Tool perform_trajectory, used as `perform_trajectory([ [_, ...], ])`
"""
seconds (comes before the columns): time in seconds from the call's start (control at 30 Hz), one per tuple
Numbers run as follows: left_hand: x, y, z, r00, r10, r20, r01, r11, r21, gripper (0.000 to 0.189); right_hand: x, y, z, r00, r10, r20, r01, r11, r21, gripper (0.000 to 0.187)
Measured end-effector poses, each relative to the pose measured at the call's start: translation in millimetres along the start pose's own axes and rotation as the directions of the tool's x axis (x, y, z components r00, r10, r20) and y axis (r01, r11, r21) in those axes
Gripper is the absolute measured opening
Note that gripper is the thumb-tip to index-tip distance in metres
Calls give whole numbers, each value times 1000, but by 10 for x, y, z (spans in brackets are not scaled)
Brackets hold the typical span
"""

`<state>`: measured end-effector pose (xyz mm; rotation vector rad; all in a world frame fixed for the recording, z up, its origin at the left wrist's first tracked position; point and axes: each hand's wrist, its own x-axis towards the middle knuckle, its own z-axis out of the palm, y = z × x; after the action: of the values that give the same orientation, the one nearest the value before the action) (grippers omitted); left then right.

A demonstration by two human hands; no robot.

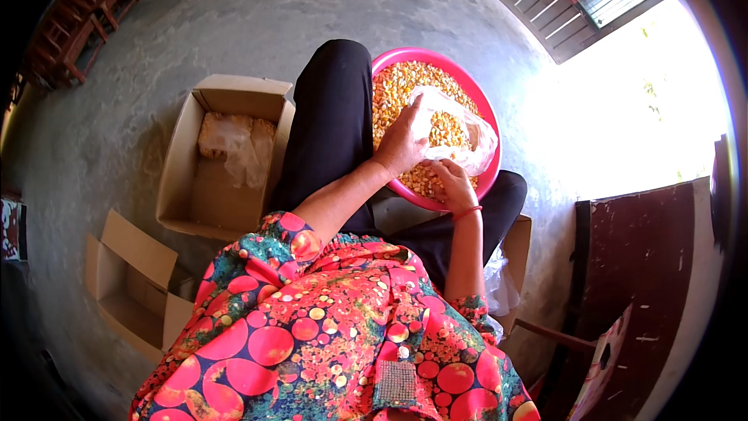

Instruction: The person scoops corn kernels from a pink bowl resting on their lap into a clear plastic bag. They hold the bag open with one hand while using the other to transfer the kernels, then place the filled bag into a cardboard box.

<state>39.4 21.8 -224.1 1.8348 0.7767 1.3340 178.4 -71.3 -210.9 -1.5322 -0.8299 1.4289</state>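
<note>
A pink plastic basin (495,128) full of dried yellow-orange corn kernels (403,82) is in front of me, by my knees. On the kernels lies a clear plastic bag (482,143), its mouth spread wide, with kernels showing inside its rim. My left hand (403,137) grips the bag's left edge, thumb and fingers partly hidden by the film. At the bag's near edge, my right hand (453,184) pinches the plastic between thumb and fingers. A red band circles the right wrist.
Left of my leg stands an open cardboard box (210,204) holding filled clear bags (236,140). Another open carton (137,286) sits nearer. Plastic bags (499,283) lie in a box at my right. Wooden stools (87,41) line the far left; a bright doorway (631,111) opens at right.
</note>
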Motion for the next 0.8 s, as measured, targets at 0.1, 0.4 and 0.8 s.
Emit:
perform_trajectory([
  [0.1, -8, 20, 2, 999, -40, 11, 40, 998, -41, 75, -132, -141, -120, 997, -11, 75, -1, 988, 152, 19],
  [0.4, 8, 45, -31, 999, -38, 22, 37, 999, 31, 77, -24, -857, -121, 970, -229, -79, 234, 970, 66, 18],
  [0.8, -10, -19, 26, 999, -6, -43, 6, 1000, 3, 78, -349, -479, -217, 963, -259, -72, 90, 563, -822, 51],
])
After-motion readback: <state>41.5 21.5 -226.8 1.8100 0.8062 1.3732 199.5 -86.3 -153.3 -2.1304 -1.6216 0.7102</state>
